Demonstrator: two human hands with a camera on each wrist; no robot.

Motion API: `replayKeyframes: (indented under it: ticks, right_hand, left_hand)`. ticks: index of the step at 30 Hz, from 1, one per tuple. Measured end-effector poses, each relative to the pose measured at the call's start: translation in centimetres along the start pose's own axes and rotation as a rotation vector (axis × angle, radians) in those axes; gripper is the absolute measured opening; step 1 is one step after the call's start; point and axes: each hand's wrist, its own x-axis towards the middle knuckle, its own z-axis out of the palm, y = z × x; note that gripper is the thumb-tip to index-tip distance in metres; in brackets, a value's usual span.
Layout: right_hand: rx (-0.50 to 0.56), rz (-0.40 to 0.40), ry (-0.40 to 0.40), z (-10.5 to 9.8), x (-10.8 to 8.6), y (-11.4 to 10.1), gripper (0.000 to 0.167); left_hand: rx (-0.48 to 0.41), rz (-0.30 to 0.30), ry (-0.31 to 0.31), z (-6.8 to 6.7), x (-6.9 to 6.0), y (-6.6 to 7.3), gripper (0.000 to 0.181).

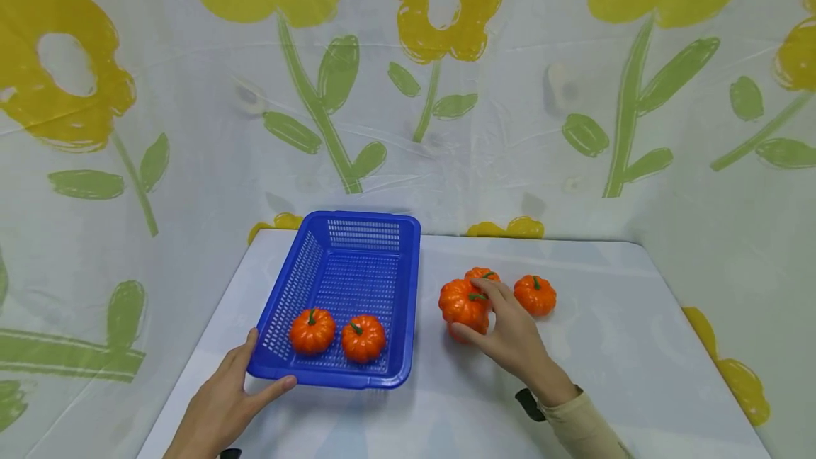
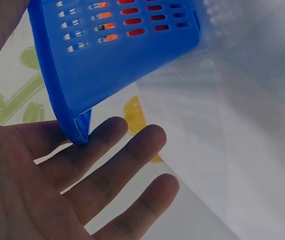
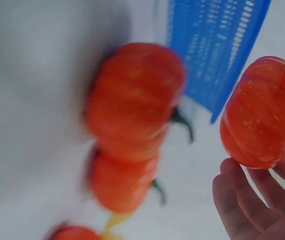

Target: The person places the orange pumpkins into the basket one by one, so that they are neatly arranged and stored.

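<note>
An orange pumpkin (image 1: 460, 299) (image 3: 262, 112) is pinched between the thumb and fingers of my right hand (image 1: 516, 338) (image 3: 267, 205), right of the blue basket (image 1: 413, 289) (image 2: 112, 60) (image 3: 197, 95). Another pumpkin (image 1: 474, 328) shows partly below the held one, with a third (image 1: 479, 273) behind it. Two pumpkins (image 1: 312, 331) (image 1: 363, 338) lie inside the basket at its near end. At the basket's near left corner, my left hand (image 1: 219, 399) (image 2: 57, 185) rests against the rim, its fingers extended and spread.
One more pumpkin (image 1: 535, 295) sits on the white table (image 1: 612, 346) to the right of my right hand. A flower-printed cloth (image 1: 497, 140) hangs behind the table and along both sides.
</note>
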Motion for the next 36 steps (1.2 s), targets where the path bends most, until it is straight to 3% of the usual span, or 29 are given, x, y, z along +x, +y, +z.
replayKeyframes:
  ticks: [4,19,29,36]
  right_hand:
    - [0.025,-0.034,-0.018,0.8,1.9,-1.8,0.08]
    - [0.087,-0.187,-0.229,4.1,9.3,-7.9,0.081]
    - [0.205,-0.152,-0.285,6.4,13.9,-10.9,0.081]
    - [0.26,-0.119,-0.308,9.2,15.7,-12.4,0.081]
  left_hand:
    - [-0.003,0.008,0.01,0.1,0.0,0.0,0.135]
    - [-0.014,0.011,0.019,0.1,-0.1,0.0,0.136]
    - [-0.011,-0.006,0.001,0.0,0.1,0.2,0.135]
    - [-0.016,-0.023,-0.014,0.0,0.2,0.2,0.135]
